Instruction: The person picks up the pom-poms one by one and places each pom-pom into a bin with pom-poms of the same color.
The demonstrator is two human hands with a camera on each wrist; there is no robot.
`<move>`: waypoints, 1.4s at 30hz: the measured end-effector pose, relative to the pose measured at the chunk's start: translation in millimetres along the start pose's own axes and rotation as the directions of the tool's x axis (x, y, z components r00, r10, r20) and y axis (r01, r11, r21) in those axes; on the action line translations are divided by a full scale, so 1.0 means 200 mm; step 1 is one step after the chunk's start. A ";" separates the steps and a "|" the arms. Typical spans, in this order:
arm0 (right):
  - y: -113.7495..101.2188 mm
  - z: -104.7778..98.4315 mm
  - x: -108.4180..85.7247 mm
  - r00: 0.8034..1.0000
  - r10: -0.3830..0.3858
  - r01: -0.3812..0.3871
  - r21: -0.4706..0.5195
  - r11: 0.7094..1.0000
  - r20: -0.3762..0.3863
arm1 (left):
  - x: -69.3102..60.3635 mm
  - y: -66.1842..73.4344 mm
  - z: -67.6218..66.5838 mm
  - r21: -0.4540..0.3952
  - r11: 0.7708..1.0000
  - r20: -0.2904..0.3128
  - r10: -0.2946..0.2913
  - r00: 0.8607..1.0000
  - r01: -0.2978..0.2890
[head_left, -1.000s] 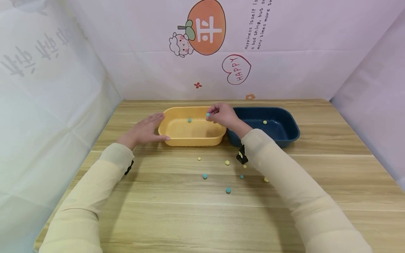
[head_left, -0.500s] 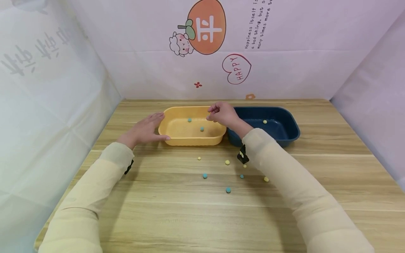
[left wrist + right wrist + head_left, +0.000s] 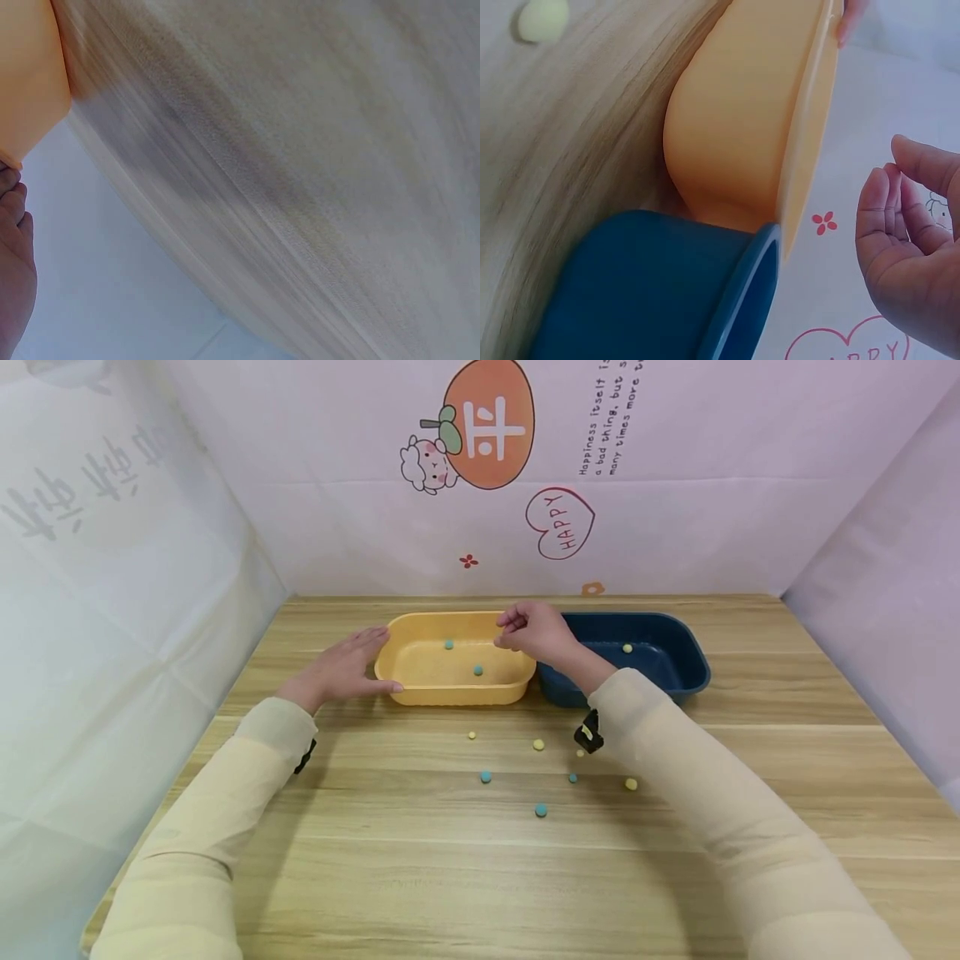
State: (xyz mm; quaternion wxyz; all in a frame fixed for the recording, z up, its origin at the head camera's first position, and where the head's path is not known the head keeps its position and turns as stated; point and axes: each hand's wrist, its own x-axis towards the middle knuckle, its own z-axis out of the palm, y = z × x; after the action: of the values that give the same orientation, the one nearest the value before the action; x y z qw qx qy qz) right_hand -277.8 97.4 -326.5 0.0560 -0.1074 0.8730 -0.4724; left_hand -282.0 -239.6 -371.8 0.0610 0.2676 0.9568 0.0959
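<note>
Two small blue round pieces, one of them this near blue piece (image 3: 477, 670), lie in the yellow basin (image 3: 463, 696). My left hand (image 3: 341, 668) rests against the basin's left end, fingers and thumb spread along the rim. Over the right end of that basin hovers my right hand (image 3: 536, 631). Its fingers are loosely bent and hold nothing; in the right wrist view the right hand (image 3: 915, 232) shows a gap between thumb and fingers. Beside it stands the dark blue basin (image 3: 697, 668), with a small yellow round piece (image 3: 627, 648) inside.
On the wooden table (image 3: 420, 877) lie several loose pieces, including a blue piece (image 3: 541, 810), another blue piece (image 3: 486, 777) and a yellow piece (image 3: 538, 745). White printed cloth (image 3: 337, 527) hangs behind and at both sides.
My right hand let go of a blue piece, which dropped into the yellow basin. The hand then shifted slightly right. My left hand stayed in place.
</note>
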 end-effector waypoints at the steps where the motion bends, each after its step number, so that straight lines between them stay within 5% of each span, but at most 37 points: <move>1: 0.00 -0.01 -0.01 1.000 -0.003 0.003 0.000 1.000 0.002 | 0.00 0.00 0.00 -0.001 1.000 0.001 -0.002 1.000 0.002; 42: 0.19 -0.14 -0.54 0.989 -0.057 0.065 -0.051 0.997 0.139 | 0.00 0.00 0.01 -0.015 1.000 -0.002 -0.015 1.000 0.015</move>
State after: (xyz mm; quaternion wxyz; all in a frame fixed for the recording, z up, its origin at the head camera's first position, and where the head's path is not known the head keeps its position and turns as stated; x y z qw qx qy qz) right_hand -183.8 166.4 -344.0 0.0985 -0.1679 0.8761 -0.4411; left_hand -281.7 -239.5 -373.2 0.0628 0.2600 0.9581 0.1028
